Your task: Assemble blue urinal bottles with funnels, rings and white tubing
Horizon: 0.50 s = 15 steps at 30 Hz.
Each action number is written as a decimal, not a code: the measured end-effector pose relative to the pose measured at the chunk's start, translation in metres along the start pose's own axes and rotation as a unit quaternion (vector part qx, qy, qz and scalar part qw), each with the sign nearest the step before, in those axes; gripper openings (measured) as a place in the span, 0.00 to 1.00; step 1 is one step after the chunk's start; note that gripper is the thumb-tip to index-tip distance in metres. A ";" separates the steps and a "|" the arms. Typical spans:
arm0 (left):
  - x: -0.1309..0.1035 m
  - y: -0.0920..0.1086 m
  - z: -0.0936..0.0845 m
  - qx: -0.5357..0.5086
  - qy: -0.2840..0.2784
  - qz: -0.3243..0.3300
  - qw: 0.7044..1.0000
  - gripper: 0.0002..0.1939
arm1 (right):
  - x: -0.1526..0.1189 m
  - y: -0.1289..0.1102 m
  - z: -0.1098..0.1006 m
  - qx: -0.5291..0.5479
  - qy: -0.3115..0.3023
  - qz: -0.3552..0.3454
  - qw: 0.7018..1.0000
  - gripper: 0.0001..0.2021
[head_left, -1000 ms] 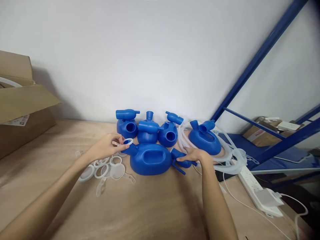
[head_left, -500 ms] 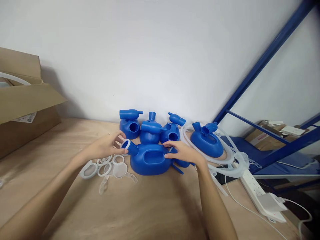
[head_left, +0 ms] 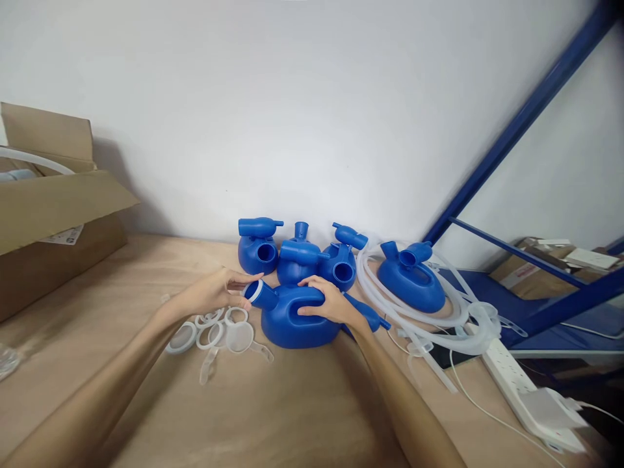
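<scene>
A blue plastic bottle [head_left: 297, 328] with a looped handle lies on the wooden table. Around its slanted neck is a white ring [head_left: 254, 292], pinched between the thumb and fingers of my left hand [head_left: 221, 290]. My right hand [head_left: 327, 300] grips the bottle's handle part, thumb at the handle opening and fingers over the top. Left of the bottle lie several loose white rings [head_left: 210, 333] and a translucent cap with a strap [head_left: 239, 335]. Behind it stand several more blue bottles, one of them [head_left: 266, 253] at the back left.
An open cardboard box [head_left: 63, 260] stands at the left. At the right are another blue bottle [head_left: 412, 285], coiled clear tubing [head_left: 390, 302], a white power strip [head_left: 526, 396] with cables, and a blue metal frame [head_left: 517, 123]. White wall behind.
My right hand has slid left along the bottle and now holds its handle. My left hand stays at the ring on the neck. The view has shifted slightly.
</scene>
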State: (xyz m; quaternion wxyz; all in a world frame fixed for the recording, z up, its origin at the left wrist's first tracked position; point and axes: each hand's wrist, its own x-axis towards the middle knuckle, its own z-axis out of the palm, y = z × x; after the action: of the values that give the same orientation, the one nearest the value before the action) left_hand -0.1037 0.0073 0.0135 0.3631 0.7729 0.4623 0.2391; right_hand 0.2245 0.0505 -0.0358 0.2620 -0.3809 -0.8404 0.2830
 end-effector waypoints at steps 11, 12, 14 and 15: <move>0.000 0.000 0.000 0.057 -0.044 0.074 0.995 0.32 | 0.002 0.002 -0.002 -0.001 -0.019 0.014 1.000 0.24; 0.000 0.002 0.002 0.072 -0.043 0.083 0.993 0.33 | 0.002 0.002 -0.002 0.001 -0.017 0.016 1.000 0.23; 0.001 0.007 0.012 0.105 -0.022 0.105 0.989 0.34 | 0.001 0.003 -0.002 0.005 -0.013 0.016 1.000 0.21; 0.003 0.008 0.018 0.120 -0.006 0.117 0.986 0.32 | 0.001 0.003 -0.002 0.006 -0.013 0.011 1.000 0.19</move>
State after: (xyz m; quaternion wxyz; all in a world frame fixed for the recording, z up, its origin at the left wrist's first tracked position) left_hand -0.0849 0.0013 0.0087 0.2406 0.8608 0.3920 0.2179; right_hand 0.2267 0.0531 -0.0360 0.2502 -0.3851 -0.8376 0.2958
